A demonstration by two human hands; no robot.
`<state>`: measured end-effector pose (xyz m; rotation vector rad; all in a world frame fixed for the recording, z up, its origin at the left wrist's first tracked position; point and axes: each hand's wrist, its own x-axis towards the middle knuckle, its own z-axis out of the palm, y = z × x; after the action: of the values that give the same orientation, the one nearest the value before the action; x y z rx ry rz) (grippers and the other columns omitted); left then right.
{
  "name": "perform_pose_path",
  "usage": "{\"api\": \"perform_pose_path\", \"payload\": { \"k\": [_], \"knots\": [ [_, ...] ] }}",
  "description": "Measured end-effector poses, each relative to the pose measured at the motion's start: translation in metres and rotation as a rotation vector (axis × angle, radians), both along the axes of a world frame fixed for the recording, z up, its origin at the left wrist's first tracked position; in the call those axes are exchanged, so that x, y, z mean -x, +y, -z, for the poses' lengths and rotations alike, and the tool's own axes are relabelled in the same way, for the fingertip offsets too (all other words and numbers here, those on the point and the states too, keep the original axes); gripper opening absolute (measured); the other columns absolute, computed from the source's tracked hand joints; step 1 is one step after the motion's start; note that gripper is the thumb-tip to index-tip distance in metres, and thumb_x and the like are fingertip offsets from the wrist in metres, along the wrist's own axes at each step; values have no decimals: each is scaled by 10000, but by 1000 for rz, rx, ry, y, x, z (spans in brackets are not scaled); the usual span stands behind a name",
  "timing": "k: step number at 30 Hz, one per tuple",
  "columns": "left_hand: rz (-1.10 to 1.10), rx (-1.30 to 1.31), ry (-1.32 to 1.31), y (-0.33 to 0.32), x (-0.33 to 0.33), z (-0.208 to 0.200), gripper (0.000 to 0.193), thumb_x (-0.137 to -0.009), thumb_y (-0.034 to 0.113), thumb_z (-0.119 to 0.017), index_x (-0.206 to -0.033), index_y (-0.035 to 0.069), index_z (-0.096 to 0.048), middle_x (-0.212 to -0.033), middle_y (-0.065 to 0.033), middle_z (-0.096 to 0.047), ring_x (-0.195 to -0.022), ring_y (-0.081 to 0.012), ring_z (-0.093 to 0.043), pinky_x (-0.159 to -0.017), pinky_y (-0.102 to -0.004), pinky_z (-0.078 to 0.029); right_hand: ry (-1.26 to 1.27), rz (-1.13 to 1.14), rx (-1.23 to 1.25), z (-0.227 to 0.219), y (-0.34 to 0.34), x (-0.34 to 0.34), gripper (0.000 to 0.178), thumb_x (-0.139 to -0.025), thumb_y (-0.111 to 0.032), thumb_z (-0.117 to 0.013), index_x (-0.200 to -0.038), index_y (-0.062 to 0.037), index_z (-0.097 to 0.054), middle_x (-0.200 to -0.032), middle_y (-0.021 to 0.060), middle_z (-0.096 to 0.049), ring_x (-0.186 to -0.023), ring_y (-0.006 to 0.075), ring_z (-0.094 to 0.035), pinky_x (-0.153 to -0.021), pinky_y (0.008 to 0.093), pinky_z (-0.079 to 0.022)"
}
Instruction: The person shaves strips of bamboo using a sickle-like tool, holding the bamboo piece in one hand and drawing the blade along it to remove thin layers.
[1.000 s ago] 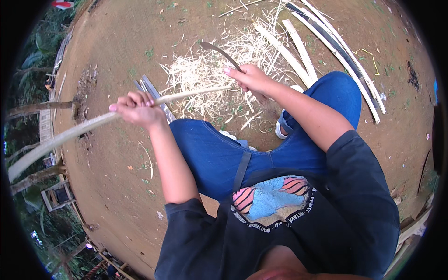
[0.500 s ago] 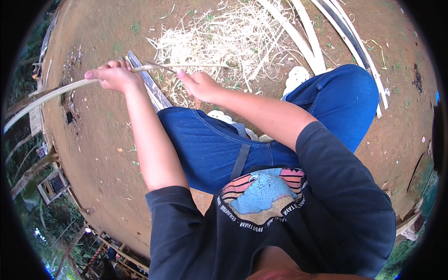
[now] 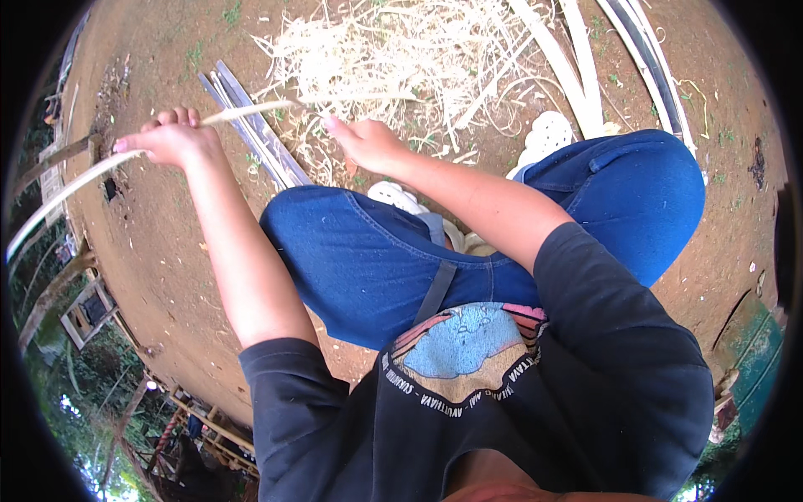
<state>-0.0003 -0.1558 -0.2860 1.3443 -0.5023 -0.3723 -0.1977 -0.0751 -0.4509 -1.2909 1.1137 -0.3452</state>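
Observation:
A long, pale strip of what looks like bamboo point(image 3: 248, 111) runs through my left hand point(image 3: 173, 142), its fingers wrapped round it. One end bends off past the left edge; the other tapers out thin over the shavings. My right hand point(image 3: 370, 146) is closed on a knife, its handle hidden in the fist. The slim dark blade point(image 3: 313, 110) is blurred and lies close to the strip; I cannot tell whether it touches. Both arms reach out over my crossed legs in blue jeans point(image 3: 335, 243).
Beyond my hands a heap of pale curled shavings point(image 3: 360, 50) covers the soil. Narrow slats point(image 3: 266, 138) lie by my left knee. Long split lengths point(image 3: 585, 67) and a dark one point(image 3: 642, 50) stretch away at upper right. A white clog point(image 3: 548, 138) shows beside my right leg.
My left hand has shifted left, still round the strip. The right hand has moved slightly right, so the hands are farther apart. The view has shifted a little too.

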Motion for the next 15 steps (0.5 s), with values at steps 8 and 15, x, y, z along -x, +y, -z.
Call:
{"api": "perform_pose_path", "payload": {
  "k": [8, 15],
  "knots": [
    [37, 14, 8, -17, 2, -3, 630, -941, 747, -181, -708, 162, -167, -515, 8, -241, -423, -127, -203, -376, -287, -158, 288, 229, -92, 118, 22, 88, 888, -923, -759, -308, -826, 26, -711, -820, 222, -686, -860, 324, -670, -882, 438, -488],
    [224, 59, -42, -19, 31, -12, 631, -927, 766, -183, -712, 174, -151, -510, 17, -227, -429, -111, -203, -378, -272, -158, -103, 112, -189, 22, 4, 8, 878, -926, -776, -253, -658, -17, -604, -688, 169, -624, -777, 287, -651, -825, 452, -500]
  ]
}}
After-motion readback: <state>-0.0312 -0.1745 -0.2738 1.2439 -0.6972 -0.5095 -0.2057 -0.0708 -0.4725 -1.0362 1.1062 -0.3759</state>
